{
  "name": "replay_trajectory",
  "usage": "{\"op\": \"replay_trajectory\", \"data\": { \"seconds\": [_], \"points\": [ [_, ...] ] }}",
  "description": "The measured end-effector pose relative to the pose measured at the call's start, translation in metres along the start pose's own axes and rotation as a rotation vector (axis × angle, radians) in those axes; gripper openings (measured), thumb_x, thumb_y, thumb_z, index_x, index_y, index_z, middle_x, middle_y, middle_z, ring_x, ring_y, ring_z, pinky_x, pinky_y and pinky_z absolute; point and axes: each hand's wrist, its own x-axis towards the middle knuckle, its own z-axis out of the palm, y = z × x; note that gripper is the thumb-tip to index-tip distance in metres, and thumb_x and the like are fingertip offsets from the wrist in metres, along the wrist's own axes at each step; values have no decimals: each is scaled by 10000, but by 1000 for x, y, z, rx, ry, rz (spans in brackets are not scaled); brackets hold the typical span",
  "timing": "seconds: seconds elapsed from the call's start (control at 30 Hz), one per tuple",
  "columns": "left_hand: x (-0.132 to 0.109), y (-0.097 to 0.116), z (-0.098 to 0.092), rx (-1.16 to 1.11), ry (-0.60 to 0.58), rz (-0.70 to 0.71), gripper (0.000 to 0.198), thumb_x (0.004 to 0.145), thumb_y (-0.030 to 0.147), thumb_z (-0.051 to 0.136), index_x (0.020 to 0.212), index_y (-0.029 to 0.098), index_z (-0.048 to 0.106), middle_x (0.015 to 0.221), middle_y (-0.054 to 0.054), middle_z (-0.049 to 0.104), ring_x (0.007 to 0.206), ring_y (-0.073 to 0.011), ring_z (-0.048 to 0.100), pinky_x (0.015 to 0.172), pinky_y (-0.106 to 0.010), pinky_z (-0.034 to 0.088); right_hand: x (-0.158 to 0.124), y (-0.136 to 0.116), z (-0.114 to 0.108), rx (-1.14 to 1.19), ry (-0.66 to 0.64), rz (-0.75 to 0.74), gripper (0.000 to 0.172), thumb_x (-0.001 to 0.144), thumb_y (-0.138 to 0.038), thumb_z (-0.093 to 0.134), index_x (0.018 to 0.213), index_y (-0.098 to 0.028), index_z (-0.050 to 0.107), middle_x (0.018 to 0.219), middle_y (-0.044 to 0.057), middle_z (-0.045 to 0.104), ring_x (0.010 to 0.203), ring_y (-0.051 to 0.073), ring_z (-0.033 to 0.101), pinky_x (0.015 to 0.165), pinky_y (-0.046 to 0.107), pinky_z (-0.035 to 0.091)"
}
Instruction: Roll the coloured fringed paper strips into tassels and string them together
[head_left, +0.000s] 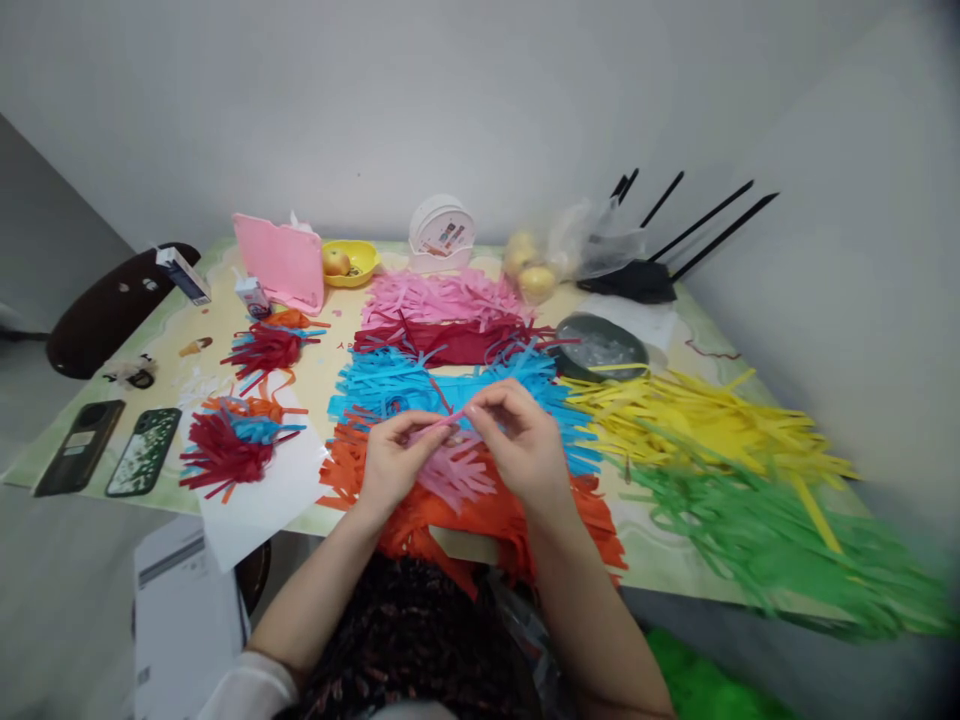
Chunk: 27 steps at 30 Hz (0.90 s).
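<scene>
My left hand (399, 455) and my right hand (517, 435) meet over the middle of the table, both with fingers pinched on a pink tissue-paper tassel (459, 474). Its cut strips fan out below my fingers, and its upper part runs as a thin pink twist between the two hands. A thin dark red strip (441, 393) rises just behind the fingertips. Under my hands lie fringed orange paper (491, 510) and fringed blue paper (465, 388). Behind these are dark red fringe (450, 342) and pink fringe (442, 298).
Finished-looking tassel bunches (231, 448) lie left, near two phones (144, 452). Yellow fringe (697, 420) and green fringe (757, 530) spread right, beside a dark green bowl (600, 345). At the back stand a pink tablet case (281, 262), a yellow dish (363, 262) and bagged fruit (536, 280).
</scene>
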Motion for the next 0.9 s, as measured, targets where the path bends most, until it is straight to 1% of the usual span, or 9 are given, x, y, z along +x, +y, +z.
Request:
{"op": "replay_trajectory", "data": {
  "seconds": [0.17,0.27,0.37,0.5,0.57,0.63,0.7,0.8,0.9],
  "points": [
    [-4,-8,-2,148,1,68,231,862,400,651,860,189,744,805,-38,770,775,-201,726,745,-308,570,2,-4,10,-30,122,-69,127,903,-258,616,780,-226,607,800,16,578,754,165,548,676,296,449],
    [-1,-12,-26,304,12,114,270,908,420,574,945,193,716,801,-33,759,768,-209,723,733,-328,572,-1,1,16,-40,105,-65,101,906,-279,607,825,-222,628,844,27,593,773,171,566,682,299,465],
    [21,1,-93,462,234,152,313,907,414,554,1095,171,612,811,-54,732,733,-211,689,698,-357,555,-7,10,12,-54,30,7,122,896,-322,618,953,-218,650,891,30,615,760,164,583,670,295,480],
    [76,37,-200,815,702,214,276,989,228,306,1158,118,495,1134,-127,623,1121,-223,547,1038,-448,379,-8,23,-1,-96,60,69,170,880,-357,625,954,-205,632,806,10,609,693,149,571,643,280,473],
    [108,42,-227,1025,708,174,217,955,176,379,1037,96,564,1185,-136,588,1208,-256,458,1104,-477,280,1,28,-3,-153,54,41,157,875,-352,614,912,-200,629,798,10,611,683,146,564,656,283,469],
    [136,29,-229,1163,588,109,151,905,156,478,922,91,613,1146,-138,609,1180,-278,460,1097,-480,280,15,33,-3,-219,44,3,148,869,-341,592,871,-197,627,811,19,629,686,150,565,676,293,467],
    [154,4,-217,1269,464,40,136,876,154,518,882,94,640,1140,-153,622,1147,-292,477,1078,-491,298,31,42,-3,-284,51,-17,162,857,-348,575,835,-195,626,799,26,642,669,155,563,660,294,462],
    [165,-32,-202,1402,363,-54,203,893,170,476,911,101,667,1216,-191,595,1175,-336,458,1062,-576,283,55,63,-10,-390,61,-12,206,841,-376,552,807,-187,626,754,34,649,622,160,555,614,287,448],
    [170,-46,-205,1511,297,-121,246,886,162,449,893,119,691,1233,-224,579,1191,-392,443,1018,-665,274,82,85,-27,-602,9,1,227,855,-354,509,828,-174,646,749,51,675,625,176,579,625,295,456]
  ]
}}
